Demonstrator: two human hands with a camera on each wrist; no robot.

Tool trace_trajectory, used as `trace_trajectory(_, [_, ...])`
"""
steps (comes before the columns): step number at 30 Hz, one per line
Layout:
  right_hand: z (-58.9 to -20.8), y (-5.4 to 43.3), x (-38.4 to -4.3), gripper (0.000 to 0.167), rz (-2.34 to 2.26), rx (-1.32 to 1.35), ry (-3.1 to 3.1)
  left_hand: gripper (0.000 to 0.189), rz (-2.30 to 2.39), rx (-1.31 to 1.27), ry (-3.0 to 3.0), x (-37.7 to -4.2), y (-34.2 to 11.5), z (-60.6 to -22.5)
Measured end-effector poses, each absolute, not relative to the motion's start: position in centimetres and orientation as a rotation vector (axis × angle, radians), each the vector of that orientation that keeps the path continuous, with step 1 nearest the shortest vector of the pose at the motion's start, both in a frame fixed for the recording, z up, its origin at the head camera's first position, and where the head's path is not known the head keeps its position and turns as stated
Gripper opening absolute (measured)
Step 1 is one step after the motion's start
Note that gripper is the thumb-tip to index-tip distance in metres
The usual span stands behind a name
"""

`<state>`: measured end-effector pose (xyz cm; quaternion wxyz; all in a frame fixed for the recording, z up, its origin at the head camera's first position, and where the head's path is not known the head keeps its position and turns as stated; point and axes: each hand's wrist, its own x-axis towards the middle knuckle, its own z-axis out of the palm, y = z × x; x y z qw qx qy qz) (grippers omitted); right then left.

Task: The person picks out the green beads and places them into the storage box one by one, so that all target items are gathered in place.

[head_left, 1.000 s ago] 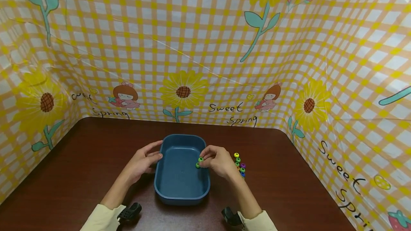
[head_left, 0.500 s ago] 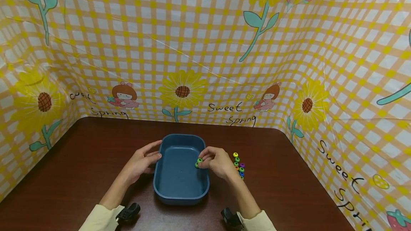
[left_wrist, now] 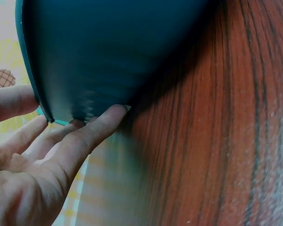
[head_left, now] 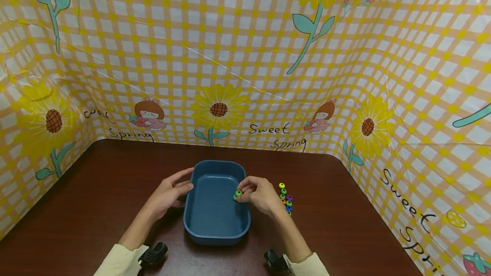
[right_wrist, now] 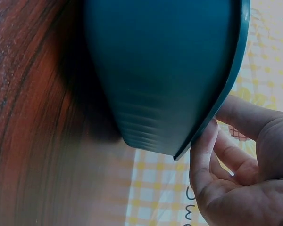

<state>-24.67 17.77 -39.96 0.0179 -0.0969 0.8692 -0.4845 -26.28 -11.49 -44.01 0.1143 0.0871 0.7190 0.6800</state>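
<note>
A blue rectangular plastic bin stands on the table in front of me. My left hand rests against the bin's left side; in the left wrist view its fairly straight fingers touch the outer wall and rim. Across the right rim reaches my right hand, its thumb and fingers pinching green beads just inside the bin. In the right wrist view the rim hides the fingertips and those beads. Several coloured beads, yellow, green, purple, orange and blue, lie on the table right of my right hand.
The dark brown wooden table extends to both sides of the bin. A checked sunflower-print cloth hangs along the back and sides. Dark bands are worn at both wrists, beside cream sleeves.
Both hands, the bin and the loose beads stay essentially where they were. The green beads at my right fingertips shift very slightly; the head view sways a little.
</note>
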Motion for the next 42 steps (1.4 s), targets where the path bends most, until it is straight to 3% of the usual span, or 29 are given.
trace_trajectory(21, [-39.3,18.3,-24.7,0.029,-1.549,-0.288,2.618,0.057,2.005,0.237,2.094,-26.3,-11.6,-43.9])
trace_trajectory(42, [-38.0,25.1,-25.1,0.031,-1.595,-0.094,2.620,0.058,2.022,0.213,2.083,-26.5,-11.5,-44.0])
